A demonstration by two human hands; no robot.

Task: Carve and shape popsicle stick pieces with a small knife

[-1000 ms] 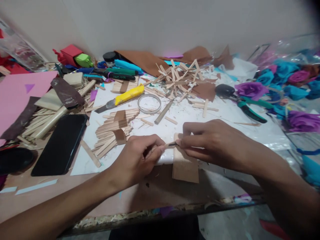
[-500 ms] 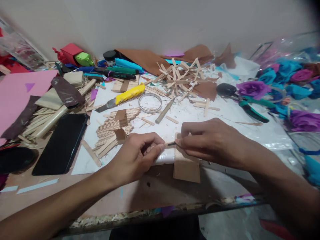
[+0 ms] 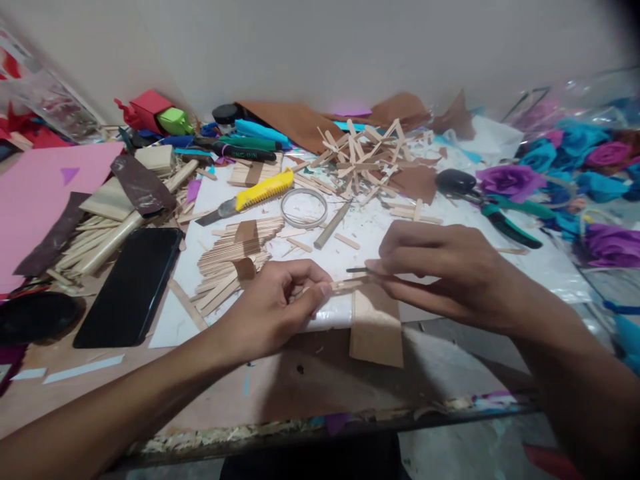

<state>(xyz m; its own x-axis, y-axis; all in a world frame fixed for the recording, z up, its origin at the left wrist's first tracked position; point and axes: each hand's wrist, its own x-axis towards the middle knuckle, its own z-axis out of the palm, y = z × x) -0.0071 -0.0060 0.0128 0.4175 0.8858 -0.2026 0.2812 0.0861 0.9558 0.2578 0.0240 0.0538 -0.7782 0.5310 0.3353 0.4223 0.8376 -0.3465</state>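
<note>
My left hand (image 3: pixel 293 300) pinches a thin wooden craft stick (image 3: pixel 349 285) that points right, toward my other hand. In the fingertips of my right hand (image 3: pixel 435 273) is a thin, dark, blade-like strip (image 3: pixel 357 270), held just above the stick and apart from it. The right hand's lower fingers lie close to the stick's far end; whether they touch it I cannot tell. Beneath both hands a tan rectangular card (image 3: pixel 376 340) overhangs the near edge of a white sheet (image 3: pixel 330 317). Close to my left hand sits a bundle of craft sticks (image 3: pixel 233 253) with brown bands.
Behind the hands lie a yellow box cutter (image 3: pixel 264 189), a tape ring (image 3: pixel 303 207) and a heap of stick pieces (image 3: pixel 365 157). A black phone (image 3: pixel 131 287) rests at left. Green-handled pliers (image 3: pixel 510 223) and paper flowers (image 3: pixel 510 181) are on the right.
My right hand has risen slightly and moved right, lifting the dark strip off the stick. More of the stick shows now. The left hand keeps its pinch.
</note>
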